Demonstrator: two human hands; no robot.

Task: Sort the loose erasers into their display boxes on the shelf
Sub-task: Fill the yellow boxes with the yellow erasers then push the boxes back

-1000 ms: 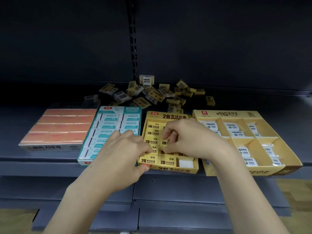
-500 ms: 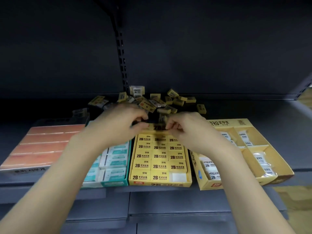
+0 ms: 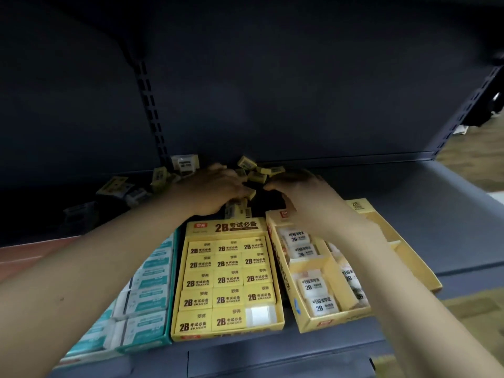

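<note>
Loose erasers [image 3: 257,174] lie heaped at the back of the dark shelf, more of them spread to the left [image 3: 114,185]. My left hand [image 3: 210,188] reaches into the heap with fingers curled down, and a small yellow eraser [image 3: 251,194] sits at its fingertips. My right hand [image 3: 302,192] reaches in from the right, fingertips at the heap; blur hides its grip. In front stands the yellow 2B display box [image 3: 222,227], packed with rows of erasers and one white gap at the front right. The yellow compartment box [image 3: 409,251] to the right holds wrapped white erasers.
A teal box [image 3: 148,293] of white erasers stands left of the 2B box, partly under my left forearm. An orange box [image 3: 27,257] lies at the far left. A slotted upright [image 3: 151,105] runs up the back wall. The shelf's front edge [image 3: 272,358] is below.
Both hands left the 2B box and moved back into the loose heap. The camera came closer and looks down more steeply.
</note>
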